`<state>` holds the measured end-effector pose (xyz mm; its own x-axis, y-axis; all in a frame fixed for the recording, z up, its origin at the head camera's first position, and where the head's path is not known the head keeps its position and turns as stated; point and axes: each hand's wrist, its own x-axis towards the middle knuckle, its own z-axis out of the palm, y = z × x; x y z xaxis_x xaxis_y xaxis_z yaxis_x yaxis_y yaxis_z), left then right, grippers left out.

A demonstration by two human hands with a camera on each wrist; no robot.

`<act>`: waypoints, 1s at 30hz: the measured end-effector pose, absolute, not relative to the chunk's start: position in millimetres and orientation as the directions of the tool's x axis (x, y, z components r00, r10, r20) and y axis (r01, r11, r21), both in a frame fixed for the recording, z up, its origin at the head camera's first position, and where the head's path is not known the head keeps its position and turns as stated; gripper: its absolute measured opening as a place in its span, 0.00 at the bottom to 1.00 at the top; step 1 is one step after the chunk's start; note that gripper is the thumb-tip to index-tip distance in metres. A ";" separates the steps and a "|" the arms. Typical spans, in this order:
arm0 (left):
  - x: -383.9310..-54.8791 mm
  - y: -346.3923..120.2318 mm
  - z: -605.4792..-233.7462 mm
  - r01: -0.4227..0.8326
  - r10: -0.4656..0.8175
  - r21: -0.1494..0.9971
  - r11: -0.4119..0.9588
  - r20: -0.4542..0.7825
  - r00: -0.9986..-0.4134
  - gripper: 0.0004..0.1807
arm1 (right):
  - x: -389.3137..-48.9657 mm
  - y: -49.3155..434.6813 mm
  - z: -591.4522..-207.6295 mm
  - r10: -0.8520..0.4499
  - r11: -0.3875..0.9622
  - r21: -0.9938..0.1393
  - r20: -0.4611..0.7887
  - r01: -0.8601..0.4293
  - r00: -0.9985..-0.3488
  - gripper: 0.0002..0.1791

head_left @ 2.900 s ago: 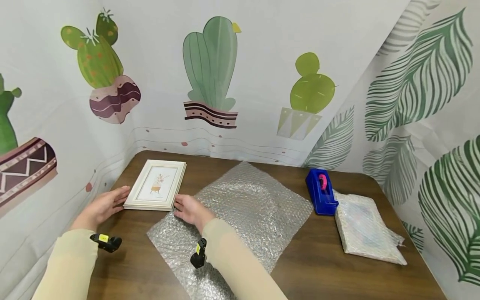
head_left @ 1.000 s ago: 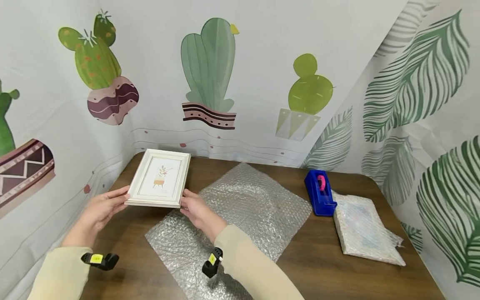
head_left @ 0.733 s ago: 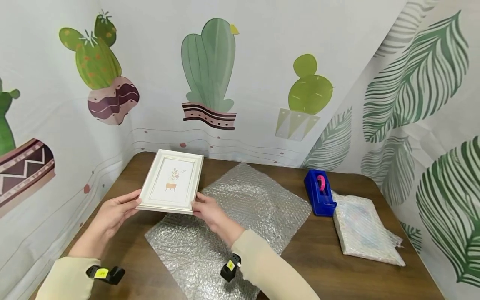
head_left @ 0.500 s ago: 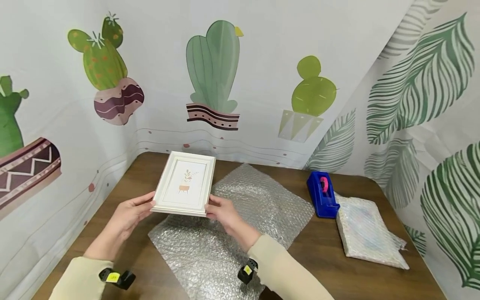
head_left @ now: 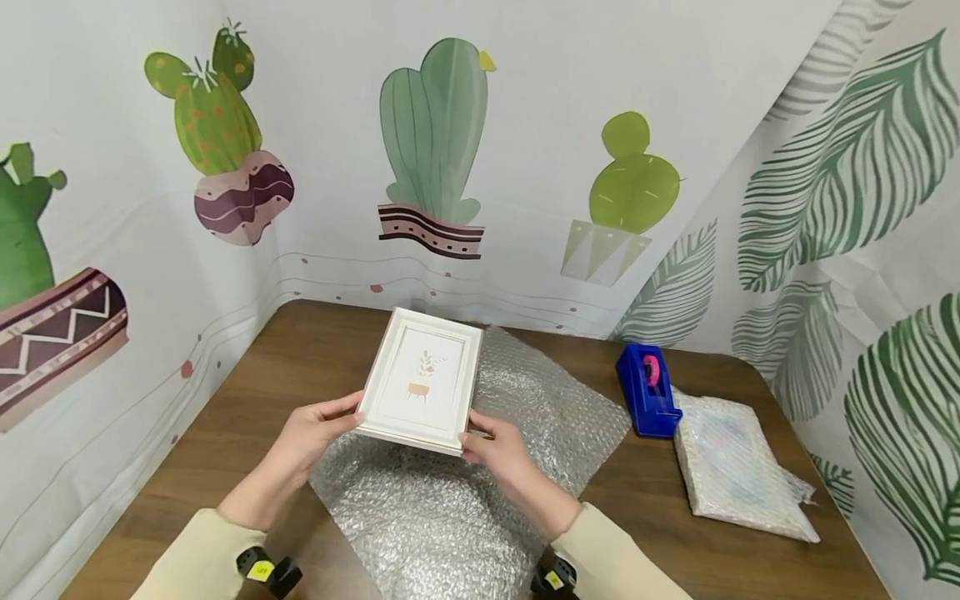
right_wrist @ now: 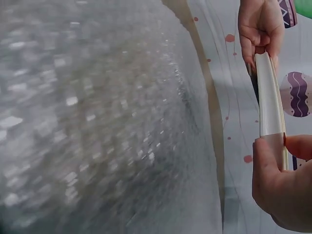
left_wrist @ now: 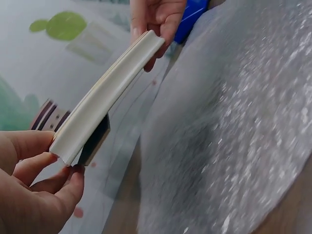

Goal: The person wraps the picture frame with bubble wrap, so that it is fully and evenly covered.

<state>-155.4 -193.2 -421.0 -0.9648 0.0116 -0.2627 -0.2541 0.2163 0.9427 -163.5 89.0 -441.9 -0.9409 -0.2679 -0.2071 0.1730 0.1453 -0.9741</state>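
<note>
A white picture frame (head_left: 423,379) with a potted-plant print is held up in the air, tilted toward the head camera. My left hand (head_left: 311,433) pinches its near left corner, thumb on the front and fingers behind. On the near right corner, my right hand (head_left: 501,450) does the same. Beneath the frame a sheet of bubble wrap (head_left: 442,517) lies spread cornerwise on the table; the frame covers part of its left and far portion. In the left wrist view the frame's edge (left_wrist: 107,92) shows, with a dark piece (left_wrist: 97,141) sticking out from its back.
A blue tape dispenser (head_left: 647,392) with a pink roll stands at the right. Beside it lies a flat package (head_left: 731,458) wrapped in bubble wrap. The brown wooden table (head_left: 225,417) meets a printed cloth backdrop (head_left: 525,167) along its far side.
Both hands have lifted the picture frame off the table's left side and carried it rightward, from beside the bubble wrap to above it. The dispenser and package stay put.
</note>
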 end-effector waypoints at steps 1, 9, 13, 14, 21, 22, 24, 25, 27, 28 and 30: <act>-155.0 -188.6 -421.5 -0.248 0.006 0.942 0.226 -0.256 -0.967 0.29 | -161.2 93.0 -441.8 -0.261 0.149 -0.973 -0.210 0.175 -0.942 0.30; -149.6 -158.5 -436.7 -0.242 -0.002 0.961 0.135 -0.244 -0.970 0.24 | -145.5 118.2 -446.4 -0.209 0.172 -0.963 -0.241 0.207 -0.948 0.29; -144.6 -147.4 -447.7 -0.268 0.000 0.960 0.078 -0.269 -0.963 0.25 | -139.5 126.9 -452.8 -0.183 0.191 -0.956 -0.257 0.222 -0.949 0.29; -143.2 -144.8 -450.2 -0.274 -0.003 0.959 0.072 -0.275 -0.962 0.25 | -138.0 129.1 -454.3 -0.182 0.195 -0.955 -0.258 0.222 -0.949 0.29; -130.1 -128.8 -462.5 -0.292 -0.063 0.954 0.074 -0.288 -0.956 0.24 | -128.4 142.9 -461.4 -0.222 0.249 -0.950 -0.247 0.190 -0.943 0.29; -128.7 -127.0 -463.4 -0.289 -0.068 0.954 0.082 -0.283 -0.957 0.24 | -127.3 144.7 -461.5 -0.217 0.280 -0.945 -0.231 0.167 -0.948 0.29; -126.8 -124.0 -464.9 -0.289 -0.073 0.954 0.084 -0.283 -0.956 0.24 | -125.6 148.0 -461.0 -0.203 0.352 -0.928 -0.200 0.119 -0.959 0.28; -126.1 -122.9 -466.1 -0.284 -0.069 0.955 0.087 -0.279 -0.958 0.24 | -125.2 149.6 -460.7 -0.191 0.389 -0.916 -0.187 0.101 -0.963 0.28; -124.8 -121.1 -468.5 -0.284 -0.058 0.955 0.082 -0.280 -0.958 0.24 | -124.6 152.4 -460.1 -0.172 0.456 -0.887 -0.165 0.070 -0.971 0.27; -124.4 -120.2 -469.8 -0.283 -0.052 0.956 0.081 -0.280 -0.959 0.24 | -124.5 153.9 -459.7 -0.169 0.475 -0.878 -0.163 0.065 -0.972 0.27; -123.6 -118.6 -472.5 -0.290 -0.044 0.954 0.081 -0.287 -0.957 0.24 | -124.6 156.5 -460.1 -0.176 0.496 -0.867 -0.157 0.051 -0.972 0.26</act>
